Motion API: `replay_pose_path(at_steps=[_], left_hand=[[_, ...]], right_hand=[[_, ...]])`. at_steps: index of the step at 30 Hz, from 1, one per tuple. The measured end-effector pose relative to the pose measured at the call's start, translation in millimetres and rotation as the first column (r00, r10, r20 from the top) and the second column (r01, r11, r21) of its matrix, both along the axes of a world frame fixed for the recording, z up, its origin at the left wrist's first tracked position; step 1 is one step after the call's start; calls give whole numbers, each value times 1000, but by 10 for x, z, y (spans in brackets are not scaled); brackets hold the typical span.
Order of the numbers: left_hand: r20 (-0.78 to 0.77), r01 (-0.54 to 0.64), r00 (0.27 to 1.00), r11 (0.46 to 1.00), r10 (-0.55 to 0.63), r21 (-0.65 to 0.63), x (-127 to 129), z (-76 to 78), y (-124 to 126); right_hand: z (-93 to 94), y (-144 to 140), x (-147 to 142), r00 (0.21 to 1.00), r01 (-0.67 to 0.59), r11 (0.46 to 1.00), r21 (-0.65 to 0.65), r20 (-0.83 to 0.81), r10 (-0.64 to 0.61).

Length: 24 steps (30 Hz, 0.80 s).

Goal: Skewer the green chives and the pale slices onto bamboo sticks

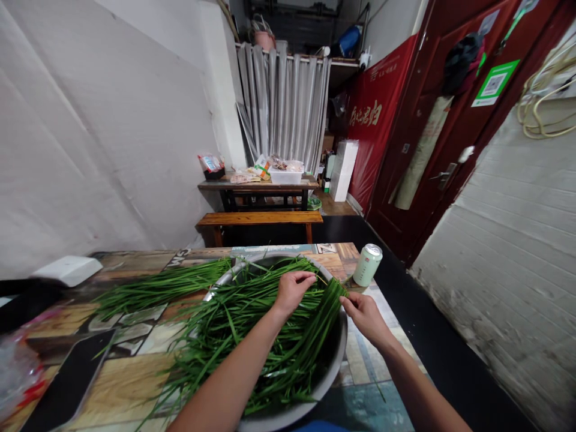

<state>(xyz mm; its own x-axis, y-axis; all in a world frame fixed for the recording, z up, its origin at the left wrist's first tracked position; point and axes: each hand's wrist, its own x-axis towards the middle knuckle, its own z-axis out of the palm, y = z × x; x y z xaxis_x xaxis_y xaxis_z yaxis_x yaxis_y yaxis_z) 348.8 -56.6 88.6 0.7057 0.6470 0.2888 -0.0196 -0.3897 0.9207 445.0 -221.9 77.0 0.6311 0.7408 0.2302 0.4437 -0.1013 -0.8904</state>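
Note:
A wide metal basin (338,360) on the table is heaped with long green chives (252,324), many of them hanging over its left rim. My right hand (366,317) is closed on the end of a bunch of chives (326,315) at the basin's right side. Above the heap, the fingers of my left hand (294,292) are pinched together at a thin yellowish chive blade (321,279), close to the bunch. Another pile of chives (166,288) lies on the table left of the basin.
A pale green can (368,265) stands just beyond my right hand. On the left are a black phone-like slab (67,381), a white box (67,270) and a clear plastic bag (18,372). A wooden bench (261,219) and second table (256,186) stand ahead.

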Motion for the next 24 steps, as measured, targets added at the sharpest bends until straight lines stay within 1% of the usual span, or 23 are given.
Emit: replay_pose_path(at_steps=[4,6,8,10,11,12,14,16,18,19,20,22,24], left_hand=[[-59,134,989,991,-133,12,16,-32,-131],[-76,178,981,984,-176,21,18,-19,-138],[-73,133,989,990,-129,53,4,5,-71],[-87,46,996,987,-32,155,-23,10,47],[-113,25,994,973,1,231,-38,-2,106],[-156,35,988,949,15,313,-50,-25,157],[-280,131,960,879,3,458,-54,-92,210],[-404,225,915,802,22,553,-28,-162,198],[-484,273,871,738,83,618,20,-206,147],[-509,284,853,715,116,639,44,-215,118],[-525,287,838,701,146,653,65,-217,91],[-535,280,826,694,179,664,90,-206,55],[-504,247,848,717,166,652,89,-186,41]], right_hand=[[5,27,-16,1000,-8,1000,23,-7,9],[-8,22,-7,1000,-3,999,38,-14,4],[-31,-21,12,1000,12,999,53,-22,-11],[-65,-106,32,999,17,998,60,-42,-15],[-85,-159,39,998,16,998,63,-59,-12],[-107,-216,42,997,15,998,63,-80,-10],[-151,-324,38,991,25,998,51,-131,-18],[-184,-402,21,984,41,999,31,-175,-35],[-200,-438,0,979,40,999,19,-199,-35],[-202,-441,-9,980,34,999,20,-199,-29],[-201,-436,-16,981,28,999,21,-195,-23],[-199,-413,-22,984,22,999,26,-179,-17],[-200,-380,-14,986,19,999,37,-164,-13]])
